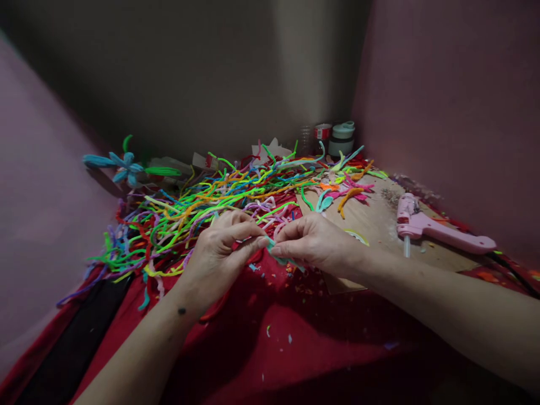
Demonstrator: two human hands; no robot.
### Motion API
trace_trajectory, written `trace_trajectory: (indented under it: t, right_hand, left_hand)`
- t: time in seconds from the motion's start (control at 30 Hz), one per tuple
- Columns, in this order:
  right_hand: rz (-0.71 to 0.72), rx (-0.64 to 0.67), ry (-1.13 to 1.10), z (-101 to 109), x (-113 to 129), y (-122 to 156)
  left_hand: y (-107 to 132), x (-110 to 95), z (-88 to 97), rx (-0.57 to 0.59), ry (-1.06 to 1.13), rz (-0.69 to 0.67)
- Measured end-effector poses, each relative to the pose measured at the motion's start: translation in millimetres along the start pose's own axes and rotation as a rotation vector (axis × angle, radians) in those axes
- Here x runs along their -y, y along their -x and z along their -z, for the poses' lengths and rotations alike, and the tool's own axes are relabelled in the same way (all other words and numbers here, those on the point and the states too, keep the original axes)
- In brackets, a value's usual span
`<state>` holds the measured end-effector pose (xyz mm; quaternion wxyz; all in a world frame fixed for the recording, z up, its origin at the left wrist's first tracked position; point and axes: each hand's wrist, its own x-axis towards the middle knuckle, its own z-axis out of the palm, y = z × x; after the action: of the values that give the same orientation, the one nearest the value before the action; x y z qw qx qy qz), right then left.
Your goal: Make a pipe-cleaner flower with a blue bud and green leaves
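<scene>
Between my two hands is a short mint-green pipe cleaner [270,244], folded or bent and mostly covered by the fingertips. My left hand [225,253] pinches one side of it between thumb and forefinger. From the other side, my right hand [310,243] grips it the same way, and the fingertips of both hands nearly meet. Just beyond the hands lies a big tangled heap of multicoloured pipe cleaners [219,197]. A light-blue pipe-cleaner piece [324,201] rests on the board near my right hand.
At right a pink glue gun [442,228] with its cord lies on a brown board [375,208]. Pink and orange pipe-cleaner petals [352,194] lie there too. A blue pipe-cleaner flower [126,167] is at back left, a lidded container [342,138] at the back. Fuzz scraps dot the red cloth [270,354].
</scene>
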<state>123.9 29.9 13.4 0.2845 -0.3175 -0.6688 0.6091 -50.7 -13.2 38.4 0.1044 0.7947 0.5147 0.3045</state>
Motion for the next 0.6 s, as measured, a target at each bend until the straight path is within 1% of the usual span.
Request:
trace_trajectory:
  t: [0.1, 0.17, 0.23, 0.37, 0.43, 0.5, 0.6]
  right_hand:
    - [-0.051, 0.059, -0.061, 0, -1, 0]
    - [-0.052, 0.080, -0.097, 0, -3, 0]
    - [-0.056, 0.087, -0.106, -1, -4, 0]
    - [-0.118, 0.085, -0.071, -3, -4, 0]
    - [-0.139, 0.093, -0.063, -3, -4, 1]
    - [-0.149, 0.104, -0.070, -4, -5, 1]
    - [-0.135, 0.061, -0.061, -4, -5, 0]
  left_hand:
    - [-1, -1, 3.4, 0.015, -0.056, -0.030]
    - [0, -4, 5.3, 0.031, -0.053, -0.007]
    - [0, -6, 5.9, 0.054, 0.008, 0.067]
    - [1, -9, 1.3, 0.139, 0.273, 0.333]
    - [1, -9, -2.3, 0.158, 0.394, 0.445]
    - [1, -8, -4.1, 0.149, 0.466, 0.499]
    - [0, -7, -1.1, 0.156, 0.443, 0.488]
